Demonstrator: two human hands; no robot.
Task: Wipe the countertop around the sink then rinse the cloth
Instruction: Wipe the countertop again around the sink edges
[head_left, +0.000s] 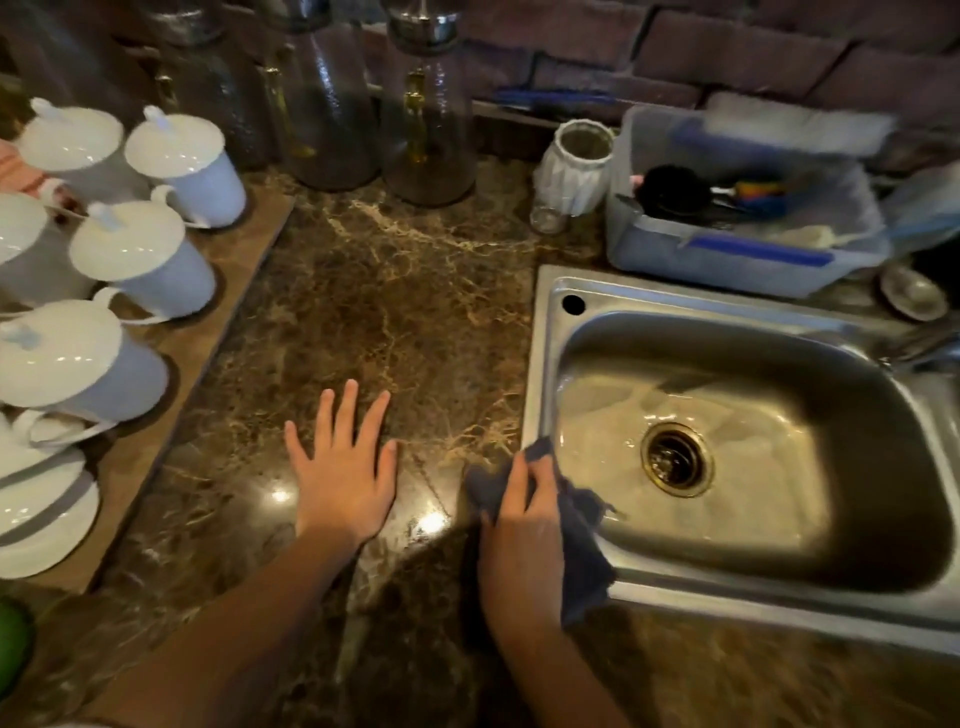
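Your left hand (343, 483) lies flat on the countertop (395, 291), palm down, fingers straight and spread. It holds nothing. Your right hand (522, 540) is to its right, apart from it, with the fingers curled around a dark blue cloth (584, 556).

The cloth sits at the near left corner of the sink (545, 364). Part of it lies on the dark marbled countertop and part drapes over the steel rim toward the basin. One corner sticks up above your fingers, and the lower edge hangs past your wrist on the sink side.

The basin is wet and shiny, with the drain (677, 459) near its middle. A faucet (930, 348) enters at the right edge, too blurred to describe further.

Behind the sink stands a plastic tub (727, 260) holding brushes and utensils. Just left of it stands a white jar (571, 166). Tall glass bottles (332, 114) line the back of the countertop, against a brick wall (727, 47). White lidded mugs (140, 260) stand on a wooden board (228, 270) at the far left, well apart from both hands.
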